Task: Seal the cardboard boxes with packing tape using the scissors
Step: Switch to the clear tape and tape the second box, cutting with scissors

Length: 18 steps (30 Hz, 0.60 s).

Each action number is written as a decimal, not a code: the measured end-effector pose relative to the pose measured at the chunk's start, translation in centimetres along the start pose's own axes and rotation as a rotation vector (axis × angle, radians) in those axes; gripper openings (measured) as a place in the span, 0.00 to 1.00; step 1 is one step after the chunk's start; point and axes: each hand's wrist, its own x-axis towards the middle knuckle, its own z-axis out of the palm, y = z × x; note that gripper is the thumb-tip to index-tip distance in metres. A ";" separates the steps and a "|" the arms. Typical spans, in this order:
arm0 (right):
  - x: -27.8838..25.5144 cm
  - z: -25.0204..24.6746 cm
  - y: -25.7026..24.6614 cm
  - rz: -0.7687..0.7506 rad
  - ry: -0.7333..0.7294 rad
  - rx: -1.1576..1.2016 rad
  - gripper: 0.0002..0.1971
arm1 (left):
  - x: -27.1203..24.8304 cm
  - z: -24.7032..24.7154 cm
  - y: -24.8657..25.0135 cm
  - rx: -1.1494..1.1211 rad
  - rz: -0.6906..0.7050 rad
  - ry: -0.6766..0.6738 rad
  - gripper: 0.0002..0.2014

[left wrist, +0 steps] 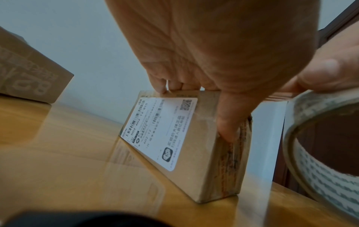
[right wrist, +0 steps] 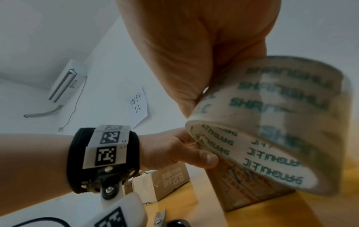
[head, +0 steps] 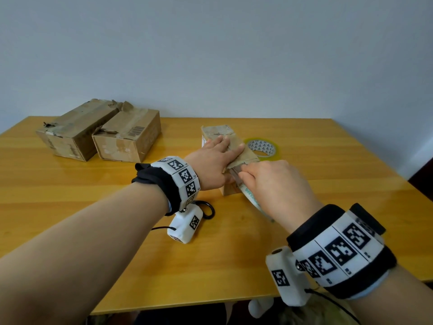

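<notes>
Glossy yellow wooden table [head: 304, 207] carries everything. Far left on it: two worn brown cardboard boxes [head: 100, 132] w/ torn tape, side by side, touching.

Centre: small tan cardboard box w/ white shipping label [left wrist: 174, 138], long side toward the person. Left hand [head: 215, 160] lies flat on its top, fingers straight & spread, thumb down the near end face; pressing, not gripping.

Right hand [head: 278, 184] at the box's near end, fingers curled round a roll of clear packing tape w/ teal lettering [right wrist: 272, 126]; a stretch of tape runs from the roll onto the box top.

Second roll of clear tape, grey-patterned core [head: 261, 147], lies flat just beyond the box, right of it.

Black-handled scissors [head: 208, 211] on the table under the left wrist, mostly hidden by the wrist camera; only a handle loop shows.
</notes>
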 end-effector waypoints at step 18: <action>0.2 0.9 1.3 -0.030 -0.018 -0.106 0.20 | 1.4 0.3 -1.3 -0.036 0.000 -0.005 0.40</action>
